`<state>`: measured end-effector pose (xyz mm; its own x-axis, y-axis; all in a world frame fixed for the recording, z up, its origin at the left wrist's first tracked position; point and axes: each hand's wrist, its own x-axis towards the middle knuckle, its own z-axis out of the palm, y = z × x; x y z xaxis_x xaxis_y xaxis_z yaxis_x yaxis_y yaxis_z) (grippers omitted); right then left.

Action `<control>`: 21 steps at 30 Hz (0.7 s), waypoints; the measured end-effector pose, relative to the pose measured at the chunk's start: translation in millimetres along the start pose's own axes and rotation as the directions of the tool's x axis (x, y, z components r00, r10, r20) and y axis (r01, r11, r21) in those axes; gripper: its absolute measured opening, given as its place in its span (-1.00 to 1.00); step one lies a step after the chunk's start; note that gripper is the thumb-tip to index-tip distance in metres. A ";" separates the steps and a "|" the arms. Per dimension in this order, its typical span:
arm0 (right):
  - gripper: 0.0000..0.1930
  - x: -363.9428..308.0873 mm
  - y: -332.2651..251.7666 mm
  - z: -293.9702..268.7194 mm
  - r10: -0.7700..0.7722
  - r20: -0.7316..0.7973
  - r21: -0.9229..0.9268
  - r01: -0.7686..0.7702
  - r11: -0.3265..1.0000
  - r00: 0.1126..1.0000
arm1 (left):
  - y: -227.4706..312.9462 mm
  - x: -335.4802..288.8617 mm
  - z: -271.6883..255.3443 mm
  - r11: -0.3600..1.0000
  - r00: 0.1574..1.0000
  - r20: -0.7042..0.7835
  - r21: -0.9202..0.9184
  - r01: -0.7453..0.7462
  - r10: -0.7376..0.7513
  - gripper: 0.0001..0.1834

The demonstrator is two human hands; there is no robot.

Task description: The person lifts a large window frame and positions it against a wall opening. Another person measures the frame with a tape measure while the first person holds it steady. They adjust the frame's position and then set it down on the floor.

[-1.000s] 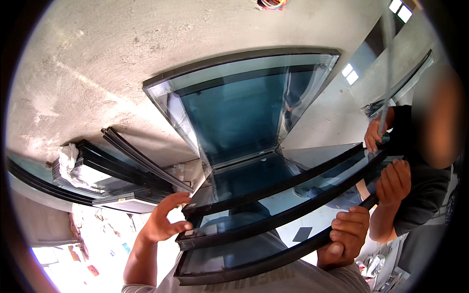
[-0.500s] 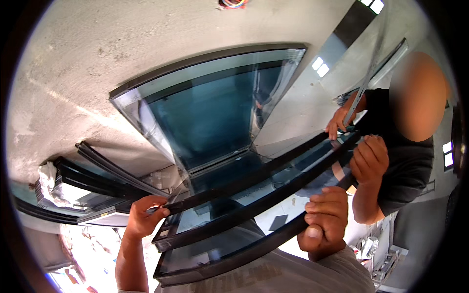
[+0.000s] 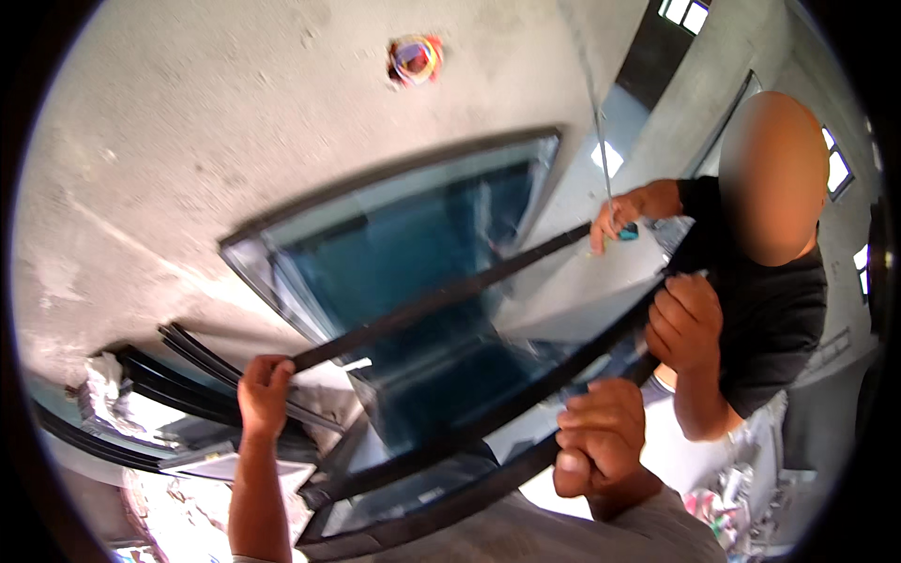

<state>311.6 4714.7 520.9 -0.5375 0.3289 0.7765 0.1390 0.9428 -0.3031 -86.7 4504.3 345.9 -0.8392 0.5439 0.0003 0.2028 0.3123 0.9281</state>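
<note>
My left hand (image 3: 264,399) pinches the near end of a long, thin black strip (image 3: 441,293). The strip slants up to the right, where a co-worker's hand (image 3: 624,218) is at its far end. Below it lies a black-framed glass panel (image 3: 526,469), close to my body. My right hand (image 3: 603,439) is wrapped round the panel's nearer black edge. The co-worker's other hand (image 3: 685,321) grips the same panel farther right. A small teal object (image 3: 628,232) shows by the co-worker's upper hand; I cannot make out its kind.
A large framed glass pane (image 3: 394,235) leans against the rough grey wall (image 3: 169,113). Black profiles (image 3: 178,394) and crumpled wrapping are stacked at the left. Coloured wires (image 3: 415,61) poke from a wall hole. The co-worker in a black shirt (image 3: 774,328) stands at the right.
The black strip has risen off the framed panel, with my left hand and the co-worker's upper hand at its ends. My right hand stays on the panel. The view has shifted.
</note>
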 end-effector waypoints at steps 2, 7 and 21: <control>-0.82 -5.1 -0.4 0.6 0.004 -0.056 0.014 -0.003 1.000 0.998 | 12.9 10.8 5.3 1.000 0.999 -0.034 -0.010 0.018 -0.018 -0.87; -0.79 1.5 3.0 7.4 0.010 -0.066 0.045 -0.007 0.999 0.998 | 6.9 30.5 7.6 0.969 0.943 -0.306 0.239 -0.055 0.129 -0.60; -0.84 5.1 8.2 7.9 -0.033 -0.087 0.035 0.036 0.999 0.996 | 17.0 108.8 2.5 0.962 0.975 -0.148 0.192 0.194 -0.167 -0.45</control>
<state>303.4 4723.6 518.0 -0.4675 0.3009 0.8312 0.0901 0.9516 -0.2938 -173.3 4570.7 360.7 -0.9267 0.3623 -0.0997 0.1291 0.5561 0.8211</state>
